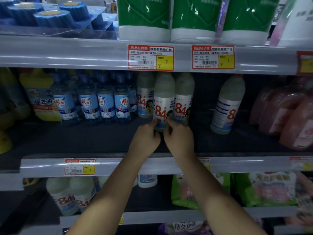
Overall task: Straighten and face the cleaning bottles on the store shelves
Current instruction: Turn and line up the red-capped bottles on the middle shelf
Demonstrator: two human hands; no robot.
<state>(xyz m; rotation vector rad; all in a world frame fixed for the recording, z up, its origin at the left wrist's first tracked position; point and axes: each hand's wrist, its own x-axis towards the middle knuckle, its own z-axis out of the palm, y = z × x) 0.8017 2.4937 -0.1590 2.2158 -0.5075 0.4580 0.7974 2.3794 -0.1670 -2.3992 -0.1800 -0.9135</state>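
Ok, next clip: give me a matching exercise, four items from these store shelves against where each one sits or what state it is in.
Items:
1. middle 84 bottle
2. lone 84 bottle
3. green-label jugs
4. blue-capped bottles

Place or state:
A. top shelf, above the price tags
B. gripped at its base by the left hand and right hand
C. standing by itself, tilted, right of the trio
D. clustered left of the 84 trio

Pairs: 1-B, 2-C, 3-A, 4-D
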